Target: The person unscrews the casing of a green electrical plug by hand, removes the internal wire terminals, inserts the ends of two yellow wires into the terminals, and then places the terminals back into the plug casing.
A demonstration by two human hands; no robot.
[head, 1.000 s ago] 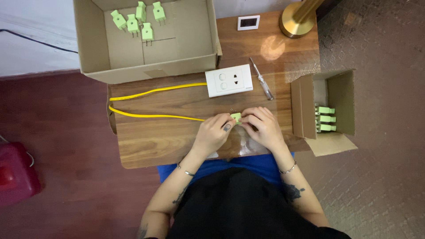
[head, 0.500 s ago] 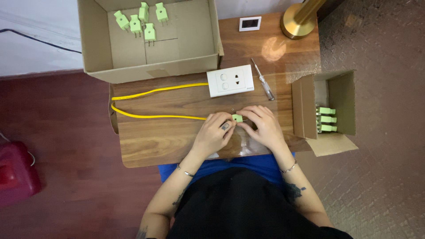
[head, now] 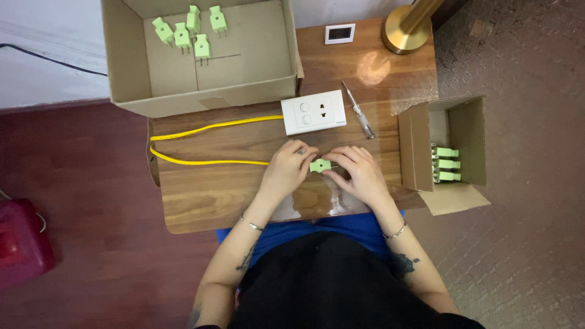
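At table centre, you pinch a small green plug (head: 319, 165) between both hands: left hand (head: 291, 169) closed on its 9 o'clock end where the yellow cable (head: 207, 162) comes in, right hand (head: 359, 172) closed on its 3 o'clock side, fingers curled over it. Plug sits just above the wooden table (head: 207, 195), dead centre between your thumbs. Whether the cable is already seated inside the plug, can't tell, fingers cover the joint.

Cable loops out to 9 o'clock and back to the white socket panel (head: 313, 112) at 12 o'clock of your hands. Screwdriver (head: 359, 111) lies just beside the panel, at 1 o'clock, within reach. Large cardboard box (head: 250, 79) at 11 o'clock holds five green plugs (head: 189, 29); small cardboard box (head: 454, 140) at 3 o'clock holds a stack of more. Brass lamp base (head: 407, 30) at 1 o'clock, far edge.

My read for doing this well: keep the left grip tight on the cable end so it doesn't back out, keep the plug low over the table, turn it so the joint faces you. Don't drag the cable loop across the panel.
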